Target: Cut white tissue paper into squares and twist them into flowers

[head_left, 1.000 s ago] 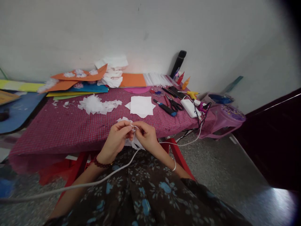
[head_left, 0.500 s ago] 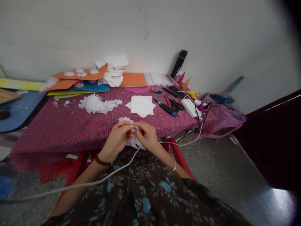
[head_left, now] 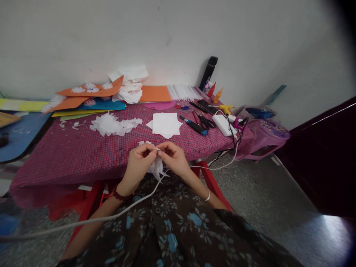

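Between my two hands, just over the table's front edge, is a crumpled piece of white tissue paper (head_left: 157, 167) with jagged ends hanging down. My left hand (head_left: 141, 160) pinches its top from the left. From the right, my right hand (head_left: 174, 158) pinches the same spot, thumbs and fingertips almost meeting. The exact fold under the fingertips is hidden. Beyond my hands lies a stack of white paper squares (head_left: 166, 124), its layers turned to make points. Left of that stack rests a ruffled heap of white tissue paper (head_left: 111, 124).
A box cutter (head_left: 194, 125), scissors (head_left: 206, 120) and a white power bank (head_left: 223, 125) lie on the right of the checked tablecloth (head_left: 75, 148). A yellow glue gun (head_left: 226, 109) sits behind them. A white cable (head_left: 133, 204) crosses my lap. Coloured sheets (head_left: 155, 93) lie along the wall.
My fingertips have drawn closer together at the top of the tissue paper, and its lower ends hang further down. The view has shifted slightly.
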Available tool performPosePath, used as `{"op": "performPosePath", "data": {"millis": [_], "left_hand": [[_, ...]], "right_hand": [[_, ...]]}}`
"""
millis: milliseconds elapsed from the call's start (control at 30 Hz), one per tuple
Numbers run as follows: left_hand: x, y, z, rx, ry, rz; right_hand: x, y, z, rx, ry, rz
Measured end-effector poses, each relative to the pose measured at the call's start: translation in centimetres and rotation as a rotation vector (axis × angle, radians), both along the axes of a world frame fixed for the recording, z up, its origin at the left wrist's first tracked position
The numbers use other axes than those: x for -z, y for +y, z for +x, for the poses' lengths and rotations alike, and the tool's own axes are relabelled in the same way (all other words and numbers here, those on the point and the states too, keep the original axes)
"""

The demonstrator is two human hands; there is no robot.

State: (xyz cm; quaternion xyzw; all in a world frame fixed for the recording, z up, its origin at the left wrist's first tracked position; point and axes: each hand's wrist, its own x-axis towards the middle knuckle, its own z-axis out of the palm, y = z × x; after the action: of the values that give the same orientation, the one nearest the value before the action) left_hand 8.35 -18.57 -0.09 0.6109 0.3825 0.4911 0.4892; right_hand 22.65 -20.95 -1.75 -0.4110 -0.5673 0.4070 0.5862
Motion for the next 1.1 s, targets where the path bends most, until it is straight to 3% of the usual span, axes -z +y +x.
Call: {"op": "performPosePath", "data": {"millis": [133, 300, 467, 633, 700, 900, 1100], "left_hand": [[-0.4, -0.2, -0.1, 0.0, 0.134, 0.109], [-0.7, -0.3, 0.2, -0.007, 0.141, 0.084], [-0.4, -0.3, 0.1, -0.01, 0.1, 0.008], [0.1, -0.3, 0.0, -0.001, 0.067, -0.029], [0.0, -0.3, 0.0, 0.022, -0.008, -0.094], [-0.7, 0.0, -0.1, 0.133, -0.296, -0.491], [-0.2, 0.4, -0.3, 0.189, -0.398, -0.55]], "right_hand": [[-0.3, -0.1, 0.0, 0.045, -0.044, -0.019], [-0.6, 0.0, 0.1, 0.181, -0.162, 0.089], [-0.3, 0.4, 0.3, 0.134, 0.03, -0.108], [0.1, 0.6, 0.4, 0.11, 0.151, -0.164], [0.3, 0.8, 0.4, 0.104, 0.229, -0.195], [0.5, 1.2, 0.7, 0.01, 0.52, -0.39], [0.4, 1.4, 1.3, -0.018, 0.653, -0.451]]}}
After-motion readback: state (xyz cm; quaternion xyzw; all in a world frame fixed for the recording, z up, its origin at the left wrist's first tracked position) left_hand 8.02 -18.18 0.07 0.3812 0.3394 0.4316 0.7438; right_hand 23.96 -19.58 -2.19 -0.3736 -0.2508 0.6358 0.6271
